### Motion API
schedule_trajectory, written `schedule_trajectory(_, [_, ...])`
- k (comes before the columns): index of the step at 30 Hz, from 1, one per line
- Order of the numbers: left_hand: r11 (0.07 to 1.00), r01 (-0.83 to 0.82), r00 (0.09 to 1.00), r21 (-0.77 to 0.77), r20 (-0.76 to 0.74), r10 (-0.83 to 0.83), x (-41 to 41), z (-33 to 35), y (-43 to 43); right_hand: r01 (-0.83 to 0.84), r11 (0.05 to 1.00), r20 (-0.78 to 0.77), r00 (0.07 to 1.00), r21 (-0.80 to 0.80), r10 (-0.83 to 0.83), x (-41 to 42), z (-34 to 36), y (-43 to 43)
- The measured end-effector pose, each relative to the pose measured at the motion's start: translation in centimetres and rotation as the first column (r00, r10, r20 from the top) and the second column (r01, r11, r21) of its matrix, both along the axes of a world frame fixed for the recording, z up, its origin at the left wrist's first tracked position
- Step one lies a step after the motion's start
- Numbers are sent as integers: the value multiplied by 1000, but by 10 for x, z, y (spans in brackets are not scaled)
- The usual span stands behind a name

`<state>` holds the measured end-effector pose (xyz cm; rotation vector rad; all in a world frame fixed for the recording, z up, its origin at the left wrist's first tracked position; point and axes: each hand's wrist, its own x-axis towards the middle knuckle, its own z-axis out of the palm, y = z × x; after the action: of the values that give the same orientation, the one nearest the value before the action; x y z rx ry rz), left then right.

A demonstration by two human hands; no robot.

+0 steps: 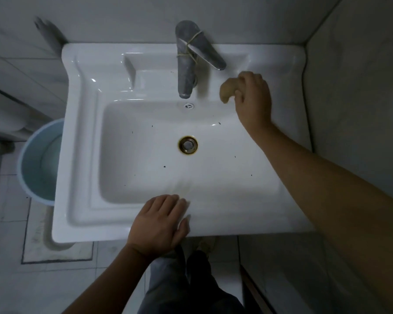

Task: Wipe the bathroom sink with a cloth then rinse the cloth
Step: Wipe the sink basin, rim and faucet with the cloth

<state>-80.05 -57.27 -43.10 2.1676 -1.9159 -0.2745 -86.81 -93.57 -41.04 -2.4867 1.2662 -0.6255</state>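
Observation:
A white ceramic sink [82,168] fills the middle of the view, with small dark specks in its basin and a rusty-ringed drain [188,145]. My right hand [253,98] grips a small tan cloth [227,89] on the back ledge, just right of the grey faucet [186,64]. My left hand [160,223] rests flat, fingers straight, on the sink's front rim.
A light blue bucket [39,164] with water stands on the floor left of the sink. Rubber bands wrap the faucet handle [204,53]. Tiled walls close in behind and on the right. My legs show below the front rim.

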Motion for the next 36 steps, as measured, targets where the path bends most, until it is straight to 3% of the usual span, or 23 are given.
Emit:
schedule_trajectory(3, [1000,-6,1000,-1,-3,6,-1,0,0,-97,995,-36,995,-22,96,38,-1,6])
schedule_trajectory(8, [1000,1,1000,-7,3,-1,0,-2,0,-124,992,-30,992,-6,123,72,-6,19])
schedule_trajectory(18, [999,10,1000,-37,22,-9,0,-5,1,-199,975,-264,950,-100,167,-19,11,-21])
schedule_trajectory(24, [1000,2,1000,-19,27,-2,0,-4,1,-77,997,-358,932,-30,61,-100,16,-12])
schedule_trajectory(36, [999,-2,999,42,39,1,2,-3,2,64,962,-361,932,264,37,-190,19,135])
